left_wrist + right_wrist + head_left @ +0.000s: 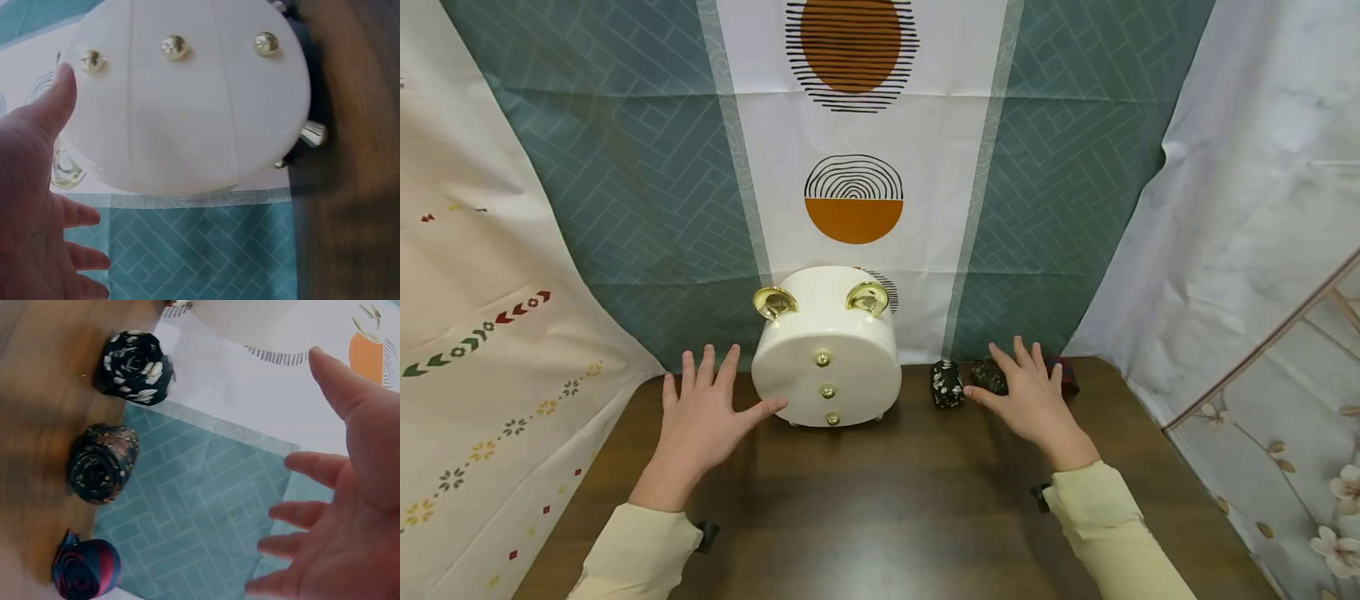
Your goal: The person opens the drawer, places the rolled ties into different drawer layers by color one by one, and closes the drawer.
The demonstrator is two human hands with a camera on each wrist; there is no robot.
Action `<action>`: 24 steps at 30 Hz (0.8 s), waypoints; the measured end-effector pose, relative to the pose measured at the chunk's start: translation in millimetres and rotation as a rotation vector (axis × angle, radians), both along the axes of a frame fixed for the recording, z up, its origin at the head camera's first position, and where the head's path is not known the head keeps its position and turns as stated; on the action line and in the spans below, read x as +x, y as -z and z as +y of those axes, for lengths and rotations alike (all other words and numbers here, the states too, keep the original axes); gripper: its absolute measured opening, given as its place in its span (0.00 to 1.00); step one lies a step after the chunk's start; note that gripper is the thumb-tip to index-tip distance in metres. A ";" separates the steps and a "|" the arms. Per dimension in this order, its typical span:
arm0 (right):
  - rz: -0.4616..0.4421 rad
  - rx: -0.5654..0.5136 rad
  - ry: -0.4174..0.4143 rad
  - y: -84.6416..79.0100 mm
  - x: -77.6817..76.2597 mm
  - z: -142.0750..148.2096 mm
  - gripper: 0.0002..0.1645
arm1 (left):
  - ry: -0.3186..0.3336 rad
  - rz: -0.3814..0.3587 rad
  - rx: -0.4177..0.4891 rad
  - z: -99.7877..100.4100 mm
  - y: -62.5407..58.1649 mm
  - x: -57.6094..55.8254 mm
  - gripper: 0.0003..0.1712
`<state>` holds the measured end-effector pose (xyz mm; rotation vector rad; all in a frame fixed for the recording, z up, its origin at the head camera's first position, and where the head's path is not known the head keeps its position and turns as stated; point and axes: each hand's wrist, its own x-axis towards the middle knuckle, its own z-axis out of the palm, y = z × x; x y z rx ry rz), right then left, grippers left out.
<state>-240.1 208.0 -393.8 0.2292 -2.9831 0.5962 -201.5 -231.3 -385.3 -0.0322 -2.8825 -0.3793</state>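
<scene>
A glossy white oval drawer box [865,379] with gold ear-shaped ornaments stands at the back of the table. Three gold knobs run down its front, and the left wrist view shows seams between its drawer fronts [181,125]. My left hand [703,421] hovers left of it, fingers spread, thumb overlapping its edge in the head view. To the right sit three rolled-up ties: a black-and-white floral one [139,369], a dark speckled one [103,464] and a navy-and-red striped one [86,569]. Over these my right hand [1030,402] is held with spread fingers, holding nothing.
The brown wooden table [865,500] has rounded back corners. Behind it hangs a green-and-white patterned curtain [1060,167]. Patterned cloths hang on the left [490,250] and right [1262,250]. Dark straps show near both sleeve cuffs.
</scene>
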 end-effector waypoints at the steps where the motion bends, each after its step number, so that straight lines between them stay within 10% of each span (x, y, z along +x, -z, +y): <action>1: 0.015 -0.032 -0.011 -2.2 -1.7 -0.6 0.56 | -0.001 0.010 0.011 0.1 -3.0 -0.2 0.65; 12: 0.321 -0.308 -0.068 -30.5 -14.2 -20.4 0.23 | 0.041 0.284 0.216 6.8 -29.3 -6.9 0.41; 24: 0.351 -0.473 -0.129 -38.0 -15.4 -58.5 0.09 | 0.158 0.635 0.517 18.2 -68.1 -35.7 0.13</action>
